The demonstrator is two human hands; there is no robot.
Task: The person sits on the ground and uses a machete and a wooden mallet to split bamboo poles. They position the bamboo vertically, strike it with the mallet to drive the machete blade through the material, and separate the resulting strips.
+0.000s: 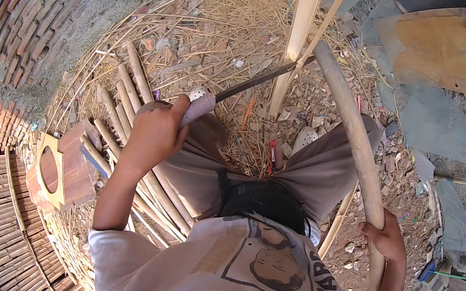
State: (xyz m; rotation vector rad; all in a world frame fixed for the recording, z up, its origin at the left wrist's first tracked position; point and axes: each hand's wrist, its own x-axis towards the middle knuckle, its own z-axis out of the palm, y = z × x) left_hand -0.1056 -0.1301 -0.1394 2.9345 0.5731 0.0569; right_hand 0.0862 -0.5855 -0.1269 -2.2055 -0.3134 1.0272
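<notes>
My left hand (156, 133) is wrapped around the pale handle (199, 109) of a long machete (254, 82). Its dark blade points up and right, crossing an upright length of pale split wood or bamboo (305, 19). A thin strip (330, 17) leans away from that piece just above the blade. In my right hand (386, 234) is a thick, slightly curved wooden stick (353, 119). The stick's far end is close to the blade's tip; whether they touch I cannot tell. Both hands are closed on what they hold.
Several round wooden poles (130, 94) lie by my left leg, near a brown board with a yellow cut-out frame (50, 170). Straw (244, 2) and rubble cover the ground. A brick wall (24, 30) stands at left; sheet panels (458, 54) lie at right.
</notes>
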